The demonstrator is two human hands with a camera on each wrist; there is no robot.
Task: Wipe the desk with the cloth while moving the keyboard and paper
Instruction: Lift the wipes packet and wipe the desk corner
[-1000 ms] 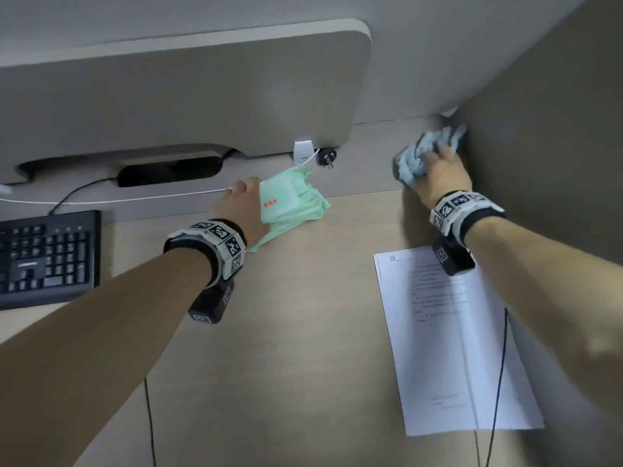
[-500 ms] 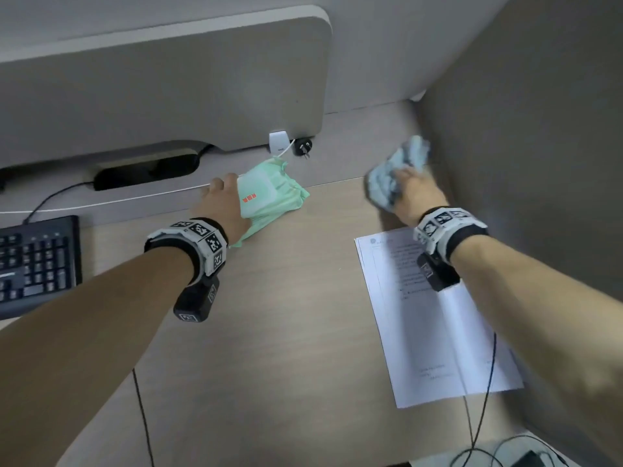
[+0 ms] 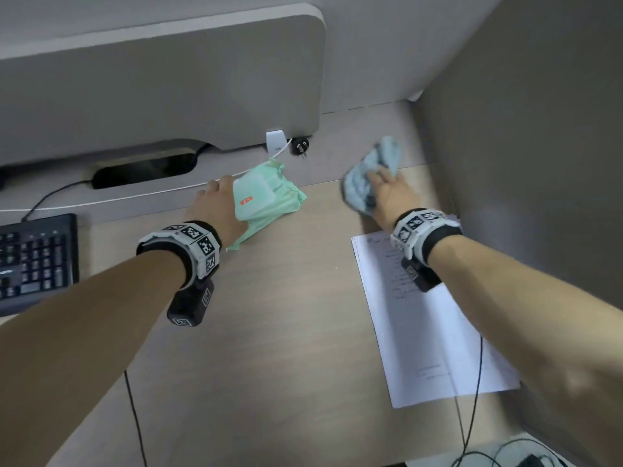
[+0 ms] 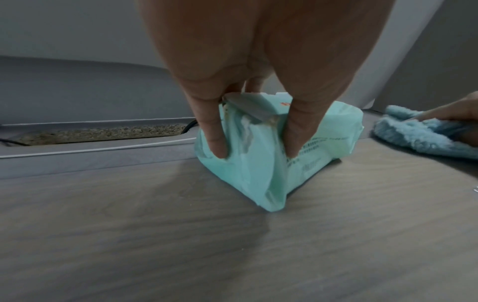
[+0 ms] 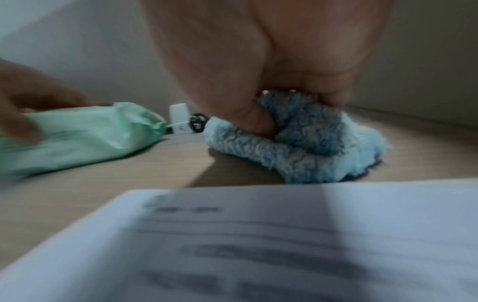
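Two grips are seen: the blue cloth (image 3: 372,178) is bunched under the right hand (image 3: 391,193) just beyond the paper (image 3: 431,335), and a green wipes pack (image 3: 266,200) is pinched by the left hand (image 3: 215,210) on the tabletop (image 3: 269,332).

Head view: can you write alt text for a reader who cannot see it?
Right hand presses a blue cloth on the desk near the side wall, just beyond a printed paper. Left hand grips a green wipes pack by the back ledge. A black keyboard lies at far left.
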